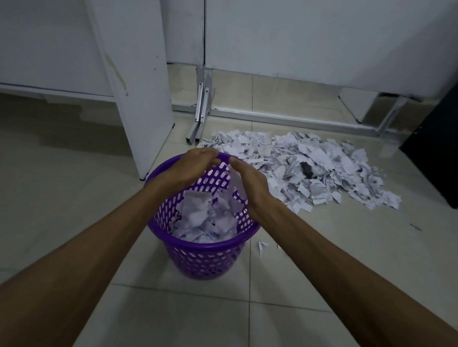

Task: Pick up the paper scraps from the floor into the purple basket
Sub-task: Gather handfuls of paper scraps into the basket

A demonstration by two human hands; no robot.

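Hands above the purple basket [199, 245]: my left hand [190, 168] and right hand [250, 184] have relaxed fingers holding nothing; scraps already lie inside; the paper scraps pile [308, 168] lies on the tiled floor [68, 205] beside it, near a white panel [136, 72] and metal frame [202, 106].

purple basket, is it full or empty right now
Partly full: white paper scraps cover the bottom of the upright purple basket, well below its rim, with perforated wall still showing above them.
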